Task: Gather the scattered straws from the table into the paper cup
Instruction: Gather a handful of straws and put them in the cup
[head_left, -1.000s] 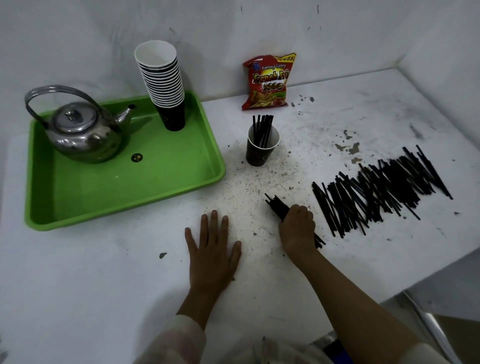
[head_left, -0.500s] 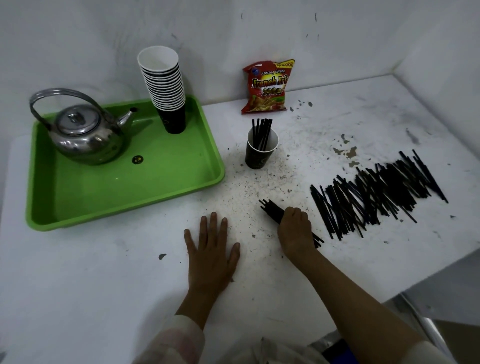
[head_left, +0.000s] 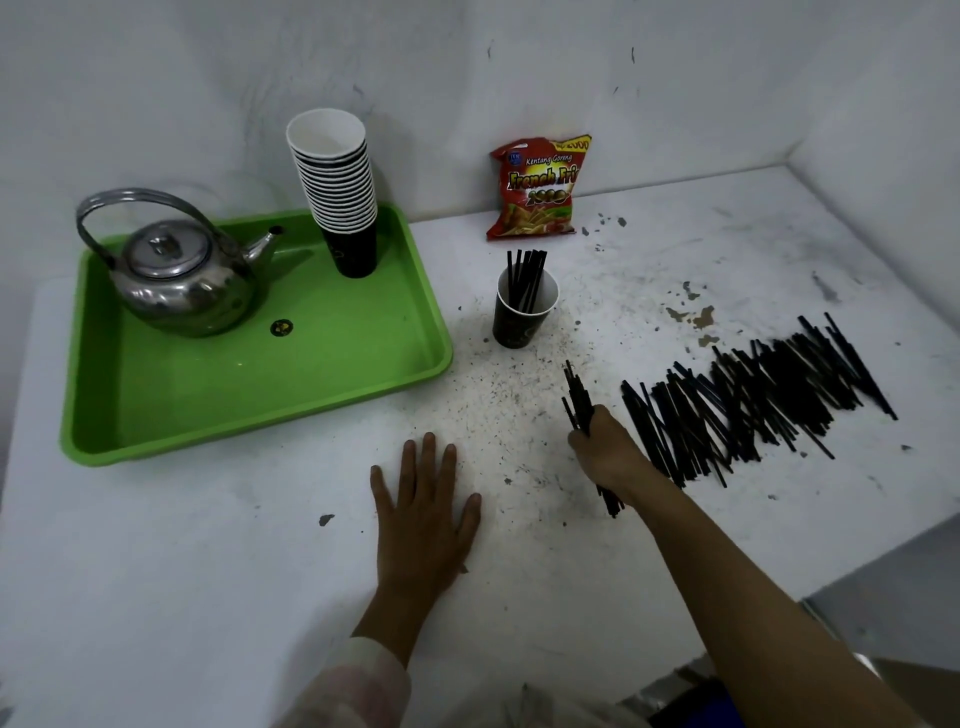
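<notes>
A dark paper cup (head_left: 521, 325) stands on the white table (head_left: 208, 545) with several black straws (head_left: 525, 278) upright in it. My right hand (head_left: 605, 452) grips a bundle of black straws (head_left: 577, 395), lifted and tilted, its upper end pointing toward the cup and its lower end sticking out below my wrist. A long pile of scattered black straws (head_left: 763, 400) lies on the table to the right of that hand. My left hand (head_left: 423, 512) rests flat on the table, fingers spread, holding nothing.
A green tray (head_left: 249, 384) at the left holds a steel kettle (head_left: 179, 267) and a tall stack of paper cups (head_left: 337, 187). A red snack bag (head_left: 537, 189) leans against the back wall. The table's edge drops off at the right front.
My right hand has lifted its bundle of straws off the table and turned it more upright. The left hand has stayed flat in place.
</notes>
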